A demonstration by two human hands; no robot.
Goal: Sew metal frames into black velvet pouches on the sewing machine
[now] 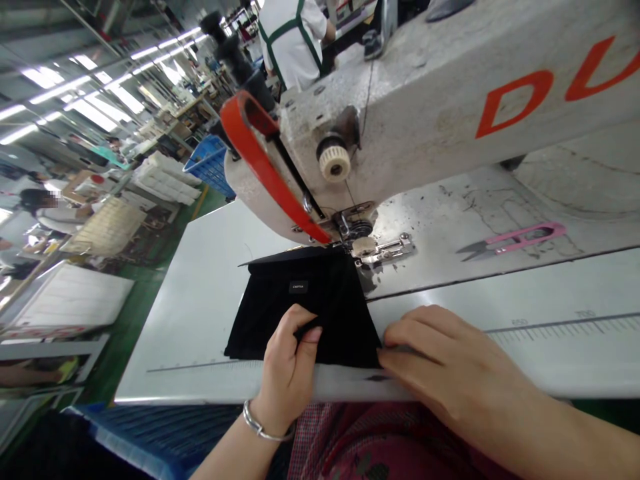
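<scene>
Head view: at sewing machine (425, 113), black cloth (343, 307) seems positioned for steady feeding, pinched by left hand (293, 357), right hand's (445, 360) grip unclear.

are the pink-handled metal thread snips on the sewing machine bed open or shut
Open: the pink-handled thread snips lie with their two pointed blades apart, a gap between the tips.

Black fabric (267, 320) at a sewing machine (425, 113)
Left hand (293, 360) pinches a fold; right hand (445, 363) touches the near corner.

Two hands (290, 363) (445, 363), one sewing machine (425, 113), one snipper (515, 233), apparently one black cloth (337, 293).
</scene>
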